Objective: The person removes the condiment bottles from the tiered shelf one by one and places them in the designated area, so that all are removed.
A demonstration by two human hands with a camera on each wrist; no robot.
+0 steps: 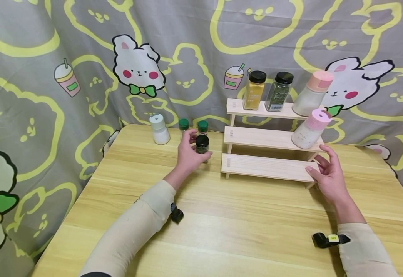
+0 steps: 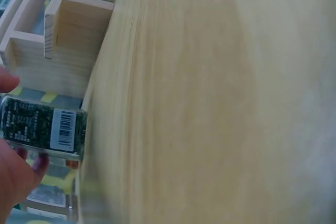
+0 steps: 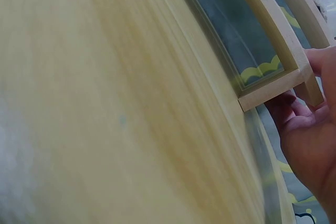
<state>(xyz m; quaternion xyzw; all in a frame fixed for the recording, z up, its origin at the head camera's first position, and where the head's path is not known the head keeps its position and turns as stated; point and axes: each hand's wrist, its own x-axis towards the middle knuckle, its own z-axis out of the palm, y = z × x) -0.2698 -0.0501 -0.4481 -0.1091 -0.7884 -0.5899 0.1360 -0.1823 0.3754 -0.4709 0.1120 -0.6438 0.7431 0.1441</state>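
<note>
My left hand (image 1: 187,157) grips a small glass jar (image 1: 202,142) with a black lid, left of a three-tier wooden rack (image 1: 267,166). Dark green flakes and a barcode label show on the jar (image 2: 44,124) in the left wrist view, where a thumb and fingertips hold its sides. At the rack's right end, my right hand (image 1: 331,179) holds the side near the lower tiers. The right wrist view shows its fingers around the wooden end of the rack (image 3: 275,88); some fingertips are hidden behind the wood.
On the top tier stand a yellow spice jar (image 1: 253,92), a green herb jar (image 1: 278,92) and a pink-lidded shaker (image 1: 310,94). Another pink-lidded shaker (image 1: 308,130) occupies the middle tier. Two green-capped jars (image 1: 184,124) and a white-lidded shaker (image 1: 159,130) are by the curtain.
</note>
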